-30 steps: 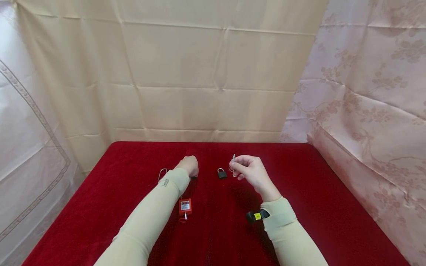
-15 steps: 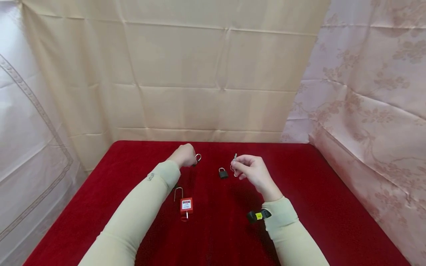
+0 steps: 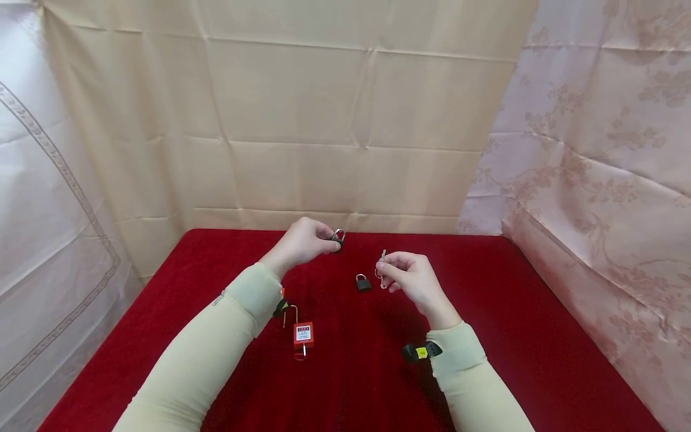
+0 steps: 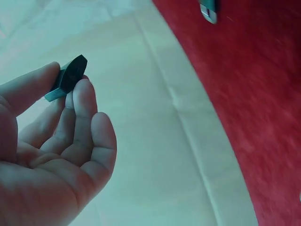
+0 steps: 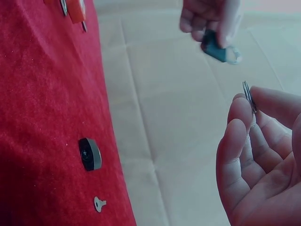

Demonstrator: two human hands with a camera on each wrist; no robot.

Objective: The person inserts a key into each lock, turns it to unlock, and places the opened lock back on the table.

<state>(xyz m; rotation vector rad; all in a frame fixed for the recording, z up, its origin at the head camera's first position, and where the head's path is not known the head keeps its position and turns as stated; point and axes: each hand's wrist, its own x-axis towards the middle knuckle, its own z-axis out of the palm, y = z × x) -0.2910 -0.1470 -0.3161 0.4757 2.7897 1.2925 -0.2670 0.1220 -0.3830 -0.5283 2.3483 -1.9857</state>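
Black padlock point(image 3: 337, 245) sits raised at the far side of the surface point(image 3: 486, 294), pinched between the thumb and fingers of your left hand point(image 3: 303, 243). In the head view its shackle points up from your fingertips; your left wrist view shows only the dark body, held by its edges. To its right and a little closer to you, your right hand point(image 3: 412, 279) pinches a slim metal key point(image 3: 382, 258), which stands nearly upright and looks edge-on from the right wrist. So padlock and key face each other across a gap, well short of touching, with both long axes roughly upright. Between and below them rests a second dark lock point(image 3: 363, 284), nearer your right hand, with a loose key point(image 5: 99, 204) near it. Closer to you, beside your left wrist, lies a red lock point(image 3: 303, 333).
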